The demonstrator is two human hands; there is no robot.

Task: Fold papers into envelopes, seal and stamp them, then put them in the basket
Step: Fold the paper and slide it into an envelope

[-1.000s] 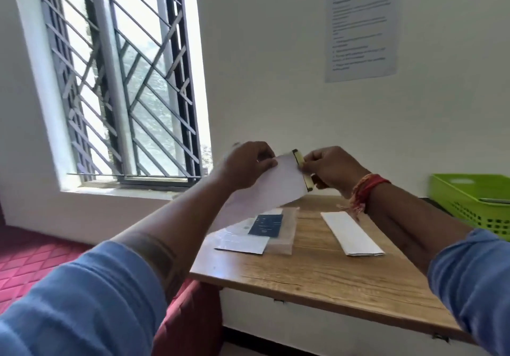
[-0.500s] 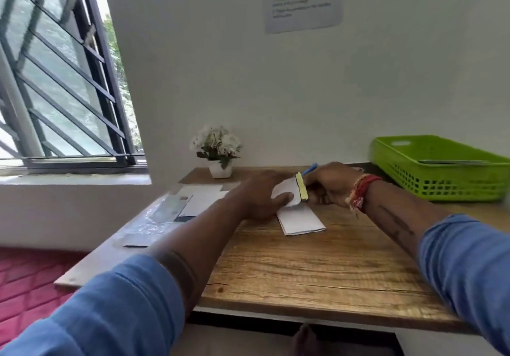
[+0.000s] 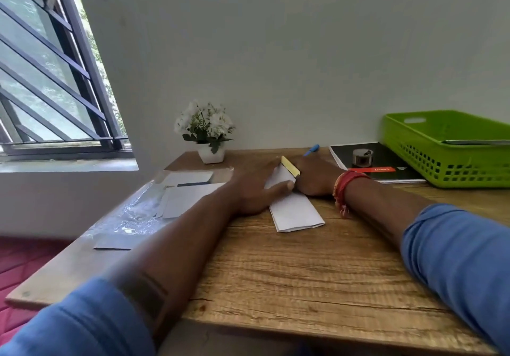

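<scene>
Wooden desk (image 3: 317, 273) holds the envelope (image 3: 296, 212), left hand (image 3: 254, 190) flat on it, right hand (image 3: 314, 179) pinching its yellow-edged flap (image 3: 289, 166); uneven pressure could crease the seal crooked.

a small white pot of white flowers (image 3: 205, 132) stood at the back of the wooden table (image 3: 303, 270), near the wall. a blue pen (image 3: 311, 150) lay further right. a black booklet (image 3: 386, 166) with a red stripe lay beside it. a barred window (image 3: 52, 79) was on the left. clear plastic wrap (image 3: 132, 212) lay near the table's left edge.
</scene>
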